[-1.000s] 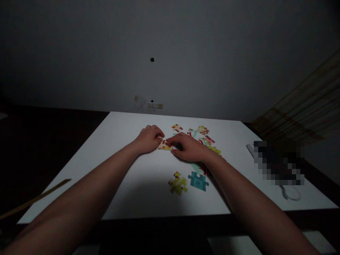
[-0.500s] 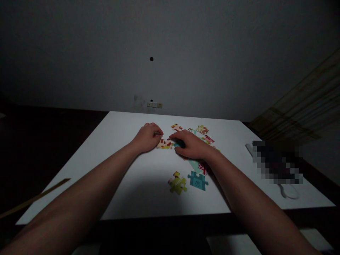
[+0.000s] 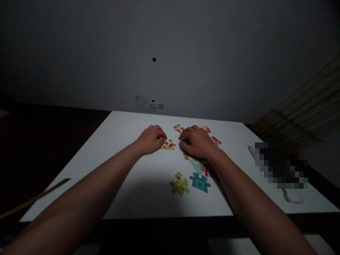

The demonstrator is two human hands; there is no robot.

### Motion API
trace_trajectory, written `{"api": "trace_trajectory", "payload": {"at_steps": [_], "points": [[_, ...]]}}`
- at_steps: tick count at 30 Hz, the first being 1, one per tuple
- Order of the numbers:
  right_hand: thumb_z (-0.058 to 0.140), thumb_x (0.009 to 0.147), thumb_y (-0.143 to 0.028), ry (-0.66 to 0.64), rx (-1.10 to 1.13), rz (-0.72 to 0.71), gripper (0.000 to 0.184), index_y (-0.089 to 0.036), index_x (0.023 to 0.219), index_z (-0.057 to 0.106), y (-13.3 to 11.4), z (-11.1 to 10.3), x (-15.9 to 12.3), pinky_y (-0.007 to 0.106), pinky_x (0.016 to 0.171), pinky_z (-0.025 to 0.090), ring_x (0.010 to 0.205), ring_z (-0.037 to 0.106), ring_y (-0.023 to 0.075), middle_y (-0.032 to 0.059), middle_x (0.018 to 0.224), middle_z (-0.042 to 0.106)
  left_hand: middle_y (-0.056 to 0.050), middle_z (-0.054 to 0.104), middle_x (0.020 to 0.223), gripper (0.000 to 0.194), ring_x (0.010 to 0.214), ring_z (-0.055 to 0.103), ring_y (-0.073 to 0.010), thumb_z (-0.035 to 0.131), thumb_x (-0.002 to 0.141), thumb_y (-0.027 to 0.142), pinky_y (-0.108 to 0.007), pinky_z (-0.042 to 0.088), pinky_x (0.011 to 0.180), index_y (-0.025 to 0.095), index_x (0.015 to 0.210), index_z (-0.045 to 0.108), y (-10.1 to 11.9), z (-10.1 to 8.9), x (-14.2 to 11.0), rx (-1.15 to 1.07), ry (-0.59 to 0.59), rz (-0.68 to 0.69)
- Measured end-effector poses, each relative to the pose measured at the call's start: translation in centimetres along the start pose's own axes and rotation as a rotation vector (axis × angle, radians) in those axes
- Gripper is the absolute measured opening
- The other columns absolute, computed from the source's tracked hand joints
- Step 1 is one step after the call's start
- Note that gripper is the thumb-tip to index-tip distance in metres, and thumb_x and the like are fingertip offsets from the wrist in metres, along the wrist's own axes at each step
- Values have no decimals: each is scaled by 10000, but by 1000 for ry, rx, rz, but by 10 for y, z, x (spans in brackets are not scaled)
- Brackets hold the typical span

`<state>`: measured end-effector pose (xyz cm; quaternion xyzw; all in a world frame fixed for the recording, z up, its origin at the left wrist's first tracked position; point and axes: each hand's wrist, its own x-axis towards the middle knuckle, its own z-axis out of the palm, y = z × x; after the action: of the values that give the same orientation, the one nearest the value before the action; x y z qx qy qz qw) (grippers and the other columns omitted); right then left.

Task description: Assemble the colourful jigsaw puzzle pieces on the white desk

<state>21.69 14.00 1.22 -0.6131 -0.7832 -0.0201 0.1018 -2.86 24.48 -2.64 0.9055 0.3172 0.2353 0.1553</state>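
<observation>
My left hand point(image 3: 151, 139) is closed, thumb and fingers pinching the left side of a cream and red patterned jigsaw piece point(image 3: 169, 144) that lies flat on the white table point(image 3: 132, 191). A short way to the right, my right hand point(image 3: 198, 141) curls above several other pieces. Its thumb and fingers close around a small dark, teal-looking jigsaw piece point(image 3: 186, 141), mostly hidden by the hand. Under that wrist a pale green and red piece point(image 3: 199, 168) shows in part. Nearer to me lie a yellow-green piece point(image 3: 180, 184) and a teal piece point(image 3: 200, 182).
Beyond my hands are a yellow and red piece point(image 3: 178, 128), an orange-brown piece point(image 3: 206, 129) and a pink piece point(image 3: 216, 141). A blurred-out dark object point(image 3: 281, 164) with a white cord point(image 3: 293, 196) lies at the right. A wall stands behind the table.
My right hand has moved right, away from the patterned piece, and the teal bit beside it has gone along. My left hand stays at the patterned piece. The view has shifted slightly.
</observation>
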Motion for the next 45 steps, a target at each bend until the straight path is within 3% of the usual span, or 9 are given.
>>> {"api": "trace_trajectory", "payload": {"at_steps": [4, 7, 14, 23, 35, 45], "points": [[741, 972, -405, -5, 156, -138, 423, -230, 1356, 772, -9, 7, 0, 566, 1104, 495, 1293, 617, 409, 138, 1291, 791, -96, 795, 1094, 264, 1089, 724, -283, 653, 881, 190, -462, 580, 1070, 253, 974, 892, 3, 0, 0, -49, -6, 5], [755, 969, -356, -42, 267, -205, 407, -240, 1358, 757, -17, 14, 1, 564, 1101, 504, 1268, 634, 395, 131, 1242, 782, -92, 797, 1105, 355, 1102, 722, -266, 598, 854, 95, -446, 576, 1077, 233, 1027, 876, 2, 0, 1, -65, -3, -11], [727, 987, -276, -43, 345, -216, 357, -219, 1339, 750, -19, 19, 4, 524, 1117, 500, 1265, 636, 354, 130, 1266, 773, -102, 804, 1231, 329, 1204, 696, -306, 602, 912, 152, -524, 534, 1150, 238, 1103, 855, -8, 3, 2, 50, 31, -105], [721, 986, -238, -40, 352, -222, 353, -209, 1336, 757, -20, 20, 4, 539, 1148, 486, 1279, 654, 346, 136, 1304, 782, -102, 815, 1116, 341, 1122, 723, -287, 575, 885, 123, -469, 557, 1115, 215, 1026, 872, -6, 0, 3, 30, -3, -66], [790, 906, -221, -57, 453, -268, 407, -232, 1312, 780, -16, 17, 1, 533, 1138, 522, 1253, 695, 318, 118, 1292, 792, -60, 827, 1051, 332, 1058, 754, -257, 551, 874, 118, -406, 578, 1038, 235, 957, 851, -2, -3, 3, -66, -20, -146], [835, 862, -232, -114, 516, -256, 427, -251, 1287, 795, -16, 14, 0, 499, 1129, 536, 1232, 714, 293, 98, 1304, 796, -56, 831, 1096, 311, 1055, 765, -235, 553, 945, 141, -375, 585, 998, 242, 1047, 829, -4, 2, 2, -143, 3, -158]]}}
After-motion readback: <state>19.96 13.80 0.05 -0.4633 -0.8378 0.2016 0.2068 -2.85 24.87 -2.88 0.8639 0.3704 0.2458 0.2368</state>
